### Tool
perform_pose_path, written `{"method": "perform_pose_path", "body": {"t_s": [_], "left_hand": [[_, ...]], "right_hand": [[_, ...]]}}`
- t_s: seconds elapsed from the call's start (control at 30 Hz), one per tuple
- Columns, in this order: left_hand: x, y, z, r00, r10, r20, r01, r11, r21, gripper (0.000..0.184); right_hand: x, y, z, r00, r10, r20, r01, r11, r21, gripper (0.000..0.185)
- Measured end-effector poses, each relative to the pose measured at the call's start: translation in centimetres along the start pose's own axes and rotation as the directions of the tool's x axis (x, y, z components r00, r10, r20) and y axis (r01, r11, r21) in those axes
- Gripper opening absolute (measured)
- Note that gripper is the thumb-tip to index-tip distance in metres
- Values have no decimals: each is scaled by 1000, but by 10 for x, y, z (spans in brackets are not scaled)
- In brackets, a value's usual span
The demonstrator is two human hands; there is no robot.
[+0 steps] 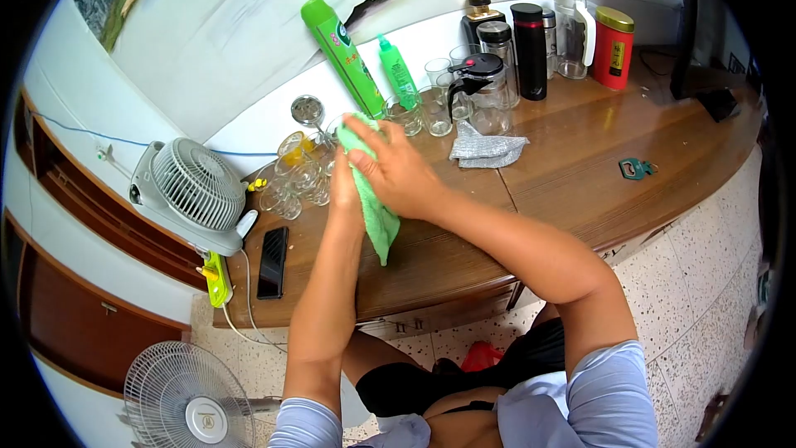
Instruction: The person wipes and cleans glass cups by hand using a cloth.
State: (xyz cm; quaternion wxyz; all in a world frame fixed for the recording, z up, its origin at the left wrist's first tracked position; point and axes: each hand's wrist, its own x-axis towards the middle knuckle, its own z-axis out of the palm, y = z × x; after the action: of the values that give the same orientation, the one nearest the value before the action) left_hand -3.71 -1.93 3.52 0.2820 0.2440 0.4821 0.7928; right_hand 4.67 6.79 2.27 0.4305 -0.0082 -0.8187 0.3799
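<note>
A light green cloth (377, 222) is pressed between my two hands above the wooden cabinet top, its lower end hanging free. My right hand (396, 168) is closed over the cloth from the right, fingers pointing up and left. On the other side, my left hand (344, 187) grips it, with most of its fingers hidden behind the cloth. Whether anything is wrapped inside cannot be made out. Just left of my hands stand several clear glass cups (286, 199). Behind the hands are more glasses (406, 119) and a tall green canister (342, 54).
On the wooden top (572, 182) are a black-lidded glass pot (493, 99), a silvery folded cloth (487, 148), a black thermos (529, 54), a red tin (612, 50), a green bottle opener (637, 168) and a phone (272, 263). A small fan (195, 187) stands left.
</note>
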Motion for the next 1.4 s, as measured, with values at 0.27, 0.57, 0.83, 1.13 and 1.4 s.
{"method": "perform_pose_path", "body": {"t_s": [0.27, 0.57, 0.83, 1.13, 1.4], "left_hand": [[-11, -7, 7, 984, -69, 165, 86, 991, -99, 49], [0, -3, -9, 995, 87, 54, -82, 994, -79, 40], [-1, -6, -7, 977, 206, -48, -212, 953, -217, 24], [0, -21, 3, 909, 416, -25, -404, 895, 186, 59], [0, -9, -7, 982, 177, -65, -183, 979, -94, 53]], "right_hand": [[25, 16, -20, 964, 267, 13, -255, 904, 343, 94], [12, 8, -2, 964, 243, 103, -263, 837, 479, 73], [14, -10, -2, 881, 320, 348, -468, 497, 730, 72], [20, 8, -7, 968, 250, -25, -230, 921, 314, 72], [17, 7, -9, 993, 110, 49, -117, 982, 151, 72]]}}
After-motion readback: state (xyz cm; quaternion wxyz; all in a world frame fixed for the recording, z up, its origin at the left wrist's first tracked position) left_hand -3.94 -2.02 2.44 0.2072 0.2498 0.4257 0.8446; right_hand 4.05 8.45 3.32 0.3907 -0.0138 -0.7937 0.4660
